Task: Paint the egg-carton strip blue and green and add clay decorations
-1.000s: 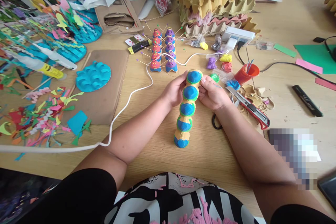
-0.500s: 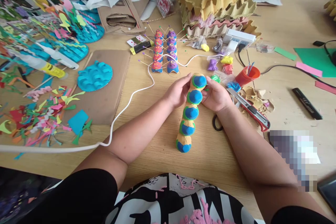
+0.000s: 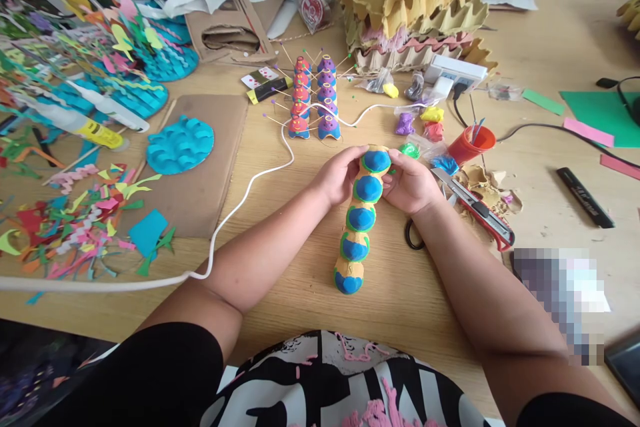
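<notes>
While the left grip (image 3: 341, 177) clasps the strip (image 3: 361, 219) (blue-domed) by its far end, the right grip (image 3: 413, 181) does too.

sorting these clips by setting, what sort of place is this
Likely a craft workspace, though whether home, classroom or workshop I can't tell. The wooden table bears cut coloured paper scraps, stacked egg cartons and a utility knife.

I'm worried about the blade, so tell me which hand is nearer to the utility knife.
Right: the right hand is just left of the utility knife, close to its blade end. The left hand is farther off, at the left side of the five-bump strip.
</notes>
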The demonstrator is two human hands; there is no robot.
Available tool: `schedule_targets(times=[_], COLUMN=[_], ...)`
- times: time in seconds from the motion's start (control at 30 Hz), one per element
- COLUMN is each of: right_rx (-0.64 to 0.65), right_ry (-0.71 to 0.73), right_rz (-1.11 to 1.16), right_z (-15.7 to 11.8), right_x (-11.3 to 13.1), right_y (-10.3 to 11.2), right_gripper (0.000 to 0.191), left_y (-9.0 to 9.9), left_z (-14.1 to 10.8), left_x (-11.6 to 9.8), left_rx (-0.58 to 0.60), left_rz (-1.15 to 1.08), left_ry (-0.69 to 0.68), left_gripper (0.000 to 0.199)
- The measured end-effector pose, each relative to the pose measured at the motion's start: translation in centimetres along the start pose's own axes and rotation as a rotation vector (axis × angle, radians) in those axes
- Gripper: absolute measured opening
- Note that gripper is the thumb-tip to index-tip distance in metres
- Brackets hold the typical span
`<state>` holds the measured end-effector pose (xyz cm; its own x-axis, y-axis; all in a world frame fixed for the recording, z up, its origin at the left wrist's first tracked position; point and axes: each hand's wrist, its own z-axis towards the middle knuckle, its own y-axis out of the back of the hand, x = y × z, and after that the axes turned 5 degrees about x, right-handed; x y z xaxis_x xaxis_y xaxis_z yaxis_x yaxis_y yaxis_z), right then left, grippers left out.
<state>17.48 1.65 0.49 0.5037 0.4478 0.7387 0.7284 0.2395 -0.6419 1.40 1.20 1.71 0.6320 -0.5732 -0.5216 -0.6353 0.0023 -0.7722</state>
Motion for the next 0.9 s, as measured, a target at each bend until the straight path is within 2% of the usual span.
schedule_targets(times=[0.1, 0.27, 0.33, 0.5, 0.63, 0.73, 0.9], right_rx=[0.014, -0.017, -0.007, 0.035, 0.029, 0.073, 0.096], right_ry=[0.0, 0.0, 0.021, 0.095, 0.099, 0.117, 0.17], right_rz=[-0.004, -0.04, -0.047, -0.085, -0.122, -0.143, -0.199], right_z=[0.0, 0.04, 0.12, 0.26, 0.14, 0.0, -0.1], right_x=[-0.04, -0.1, -0.19, -0.37, -0.24, -0.07, 0.1], right_y=[-0.11, -0.15, -0.03, 0.02, -0.16, -0.1, -0.07], right_gripper=[0.042, 0.04, 0.041, 0.047, 0.051, 0.055, 0.057], left_y=[0.1, 0.31, 0.34, 0.49, 0.57, 0.65, 0.91], left_z=[0.0, 0.02, 0.07, 0.37, 0.42, 0.43, 0.54], left_x=[-0.09, -0.17, -0.12, 0.22, 0.12, -0.09, -0.07], left_rx=[-0.004, 0.071, 0.056, 0.023, 0.034, 0.022, 0.024], left_rz=[-0.011, 0.015, 0.019, 0.016, 0.062, 0.076, 0.056], left_ry=[-0.002, -0.025, -0.029, -0.109, -0.108, -0.116, -0.161], left_gripper=[0.031, 0.038, 0.041, 0.029, 0.039, 0.043, 0.035])
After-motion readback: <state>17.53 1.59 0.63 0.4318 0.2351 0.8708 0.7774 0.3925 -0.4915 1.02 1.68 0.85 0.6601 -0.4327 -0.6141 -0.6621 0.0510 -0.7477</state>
